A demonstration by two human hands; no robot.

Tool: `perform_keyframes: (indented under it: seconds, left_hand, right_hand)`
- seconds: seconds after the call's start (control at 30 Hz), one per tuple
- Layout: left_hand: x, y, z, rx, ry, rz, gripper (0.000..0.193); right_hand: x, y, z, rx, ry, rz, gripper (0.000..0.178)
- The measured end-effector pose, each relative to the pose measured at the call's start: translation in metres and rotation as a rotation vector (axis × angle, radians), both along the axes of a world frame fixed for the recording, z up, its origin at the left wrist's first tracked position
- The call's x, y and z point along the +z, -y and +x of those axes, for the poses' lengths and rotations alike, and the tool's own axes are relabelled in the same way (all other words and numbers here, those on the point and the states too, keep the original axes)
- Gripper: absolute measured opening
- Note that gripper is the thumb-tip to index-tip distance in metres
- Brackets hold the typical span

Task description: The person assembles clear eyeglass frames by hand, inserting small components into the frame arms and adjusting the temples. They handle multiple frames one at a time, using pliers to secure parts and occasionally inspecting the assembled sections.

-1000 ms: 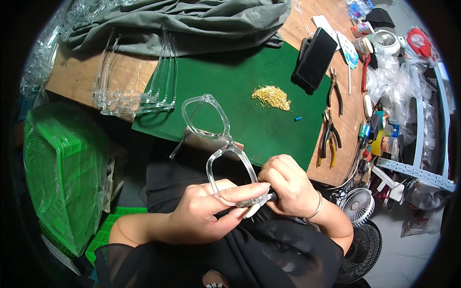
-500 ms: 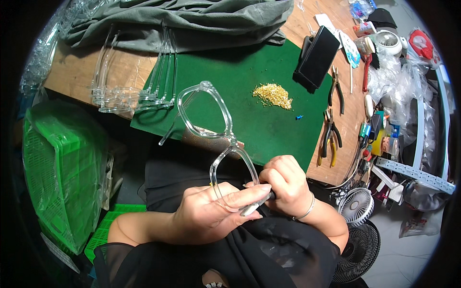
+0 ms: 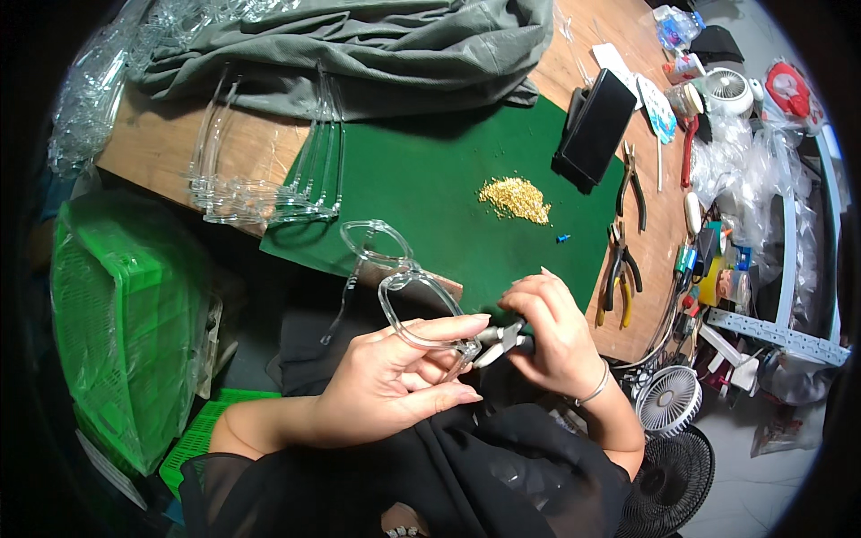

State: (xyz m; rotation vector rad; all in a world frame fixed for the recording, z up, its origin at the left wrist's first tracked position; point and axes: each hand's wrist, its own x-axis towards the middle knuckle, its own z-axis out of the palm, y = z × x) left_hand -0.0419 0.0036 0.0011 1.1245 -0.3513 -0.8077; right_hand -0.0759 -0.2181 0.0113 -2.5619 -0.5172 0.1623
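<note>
My left hand grips a clear plastic eyeglass frame near one end, with thumb and fingers around the rim's corner. The frame points away from me, tilted, and one temple arm hangs down on its left. In my right hand is a pair of pliers with silver jaws and dark handles, partly hidden by the fingers. The jaws are at the hinge corner of the frame, beside my left fingertips. Whether they are clamped on it I cannot make out.
On the green mat lie a pile of tiny gold parts, a small blue piece and a black phone-like slab. More pliers rest at right. Stacked clear frames, grey cloth and a green crate are left.
The eyeglass frame has tipped lower and flatter. My right hand's fingers have loosened and shifted right, bringing the pliers' silver jaws into sight. My left fingers have spread somewhat.
</note>
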Motion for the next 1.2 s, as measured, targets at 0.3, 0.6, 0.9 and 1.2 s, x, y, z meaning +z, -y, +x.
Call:
perform_keyframes:
  seconds: [0.3,0.6,0.9,1.2]
  left_hand:
    - [0.002,-0.001,0.006,0.101,0.257,0.095,0.042]
    - [0.015,-0.014,0.028,0.181,0.466,0.084,0.028]
    - [0.023,-0.015,0.038,0.053,0.185,-0.152,0.025]
    - [-0.002,-0.006,0.046,0.017,0.383,-0.144,0.036]
  right_hand:
    - [-0.048,0.001,0.001,-0.193,0.032,0.233,0.030]
    - [-0.045,0.013,-0.004,-0.232,-0.036,0.034,0.031]
    - [-0.056,0.004,0.025,-0.225,0.061,-0.394,0.062]
    - [-0.061,0.027,0.049,-0.466,-0.003,-0.076,0.015]
